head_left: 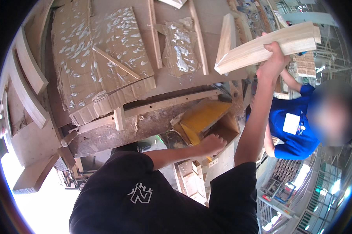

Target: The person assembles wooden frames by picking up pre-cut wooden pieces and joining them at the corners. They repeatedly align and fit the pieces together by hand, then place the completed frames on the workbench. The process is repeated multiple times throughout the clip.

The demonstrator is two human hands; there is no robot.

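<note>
My right hand (272, 64) is raised at the upper right, its fingers wrapped round a thick, pale, slightly curved wooden piece (289, 39). The near left end of that piece meets a second, narrower wooden piece (225, 41) at a sharp angle; I cannot tell whether the two are joined. Lower down, my left hand (212, 145) hangs over an open wooden box (230, 128) beside a yellow panel (203, 117). Its fingers are loosely bent and slightly apart, with nothing visible in them; the palm is hidden.
On the workbench (144, 91) lies corrugated cardboard (72, 54) dabbed with white glue, a thin stick (115, 62) across it. Beside it is a smaller glue-smeared piece (180, 46) between two strips. Curved wooden parts (25, 87) stand left. A person in blue (291, 124) is close on the right.
</note>
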